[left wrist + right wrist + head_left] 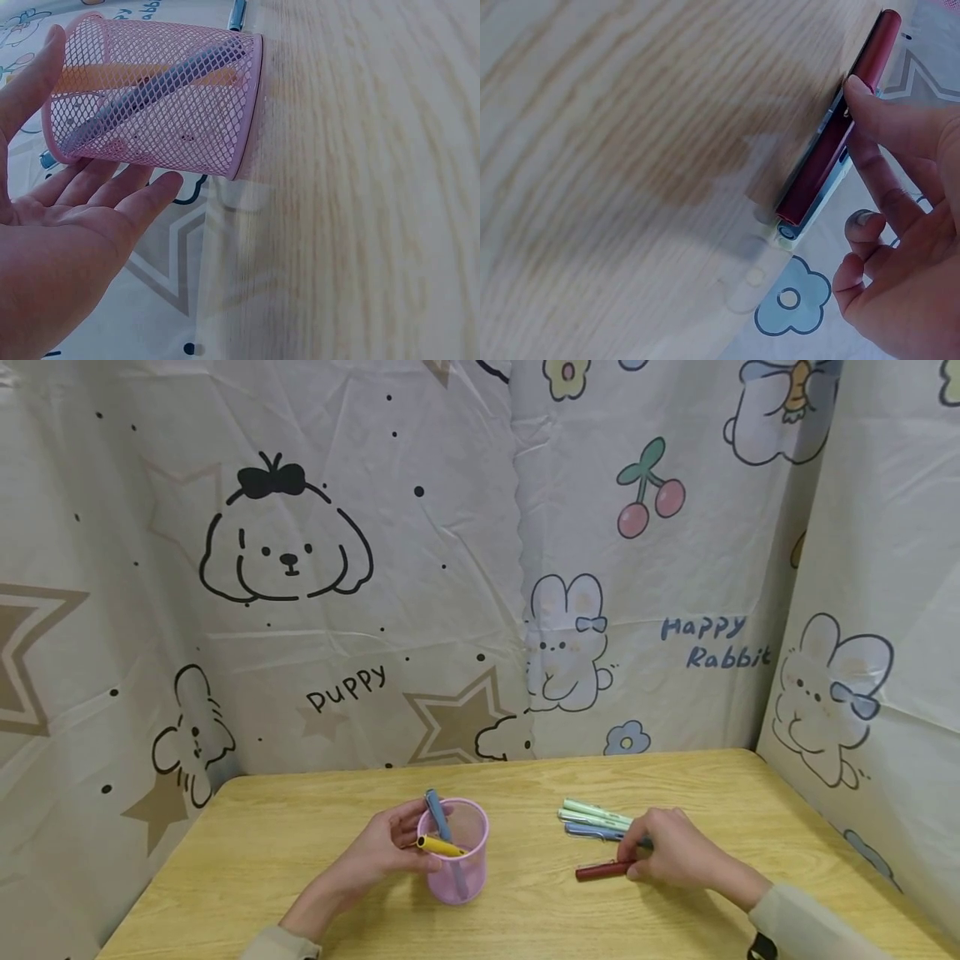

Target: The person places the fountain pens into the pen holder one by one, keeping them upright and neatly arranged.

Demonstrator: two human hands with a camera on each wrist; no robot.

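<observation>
Right hand [670,850] pinches the red pen [598,871] by one end, thumb against index finger, other fingers loosely bent. Red pen lies on the right half of the table [525,922], out from the far edge, clip facing the far edge. Left hand [381,843] holds the cup [477,870] from its left side, thumb toward the near edge, fingers behind.

Handling guess: red pen light, stiff, smooth, may roll or slip; take it mid-barrel or near one end, thumb and index, no hard squeeze. Cup is mesh, likely light and easy to tip; hold low on the wall.

Cup stands upright left of the table's middle, yellow pen [441,846] and grey-blue pen [437,812] leaning in it, tops past the rim. Blue pen [592,832] beside red pen on the far-edge side; green pens [588,817] just beyond. Printed cloth [450,610] hangs behind the far edge.
</observation>
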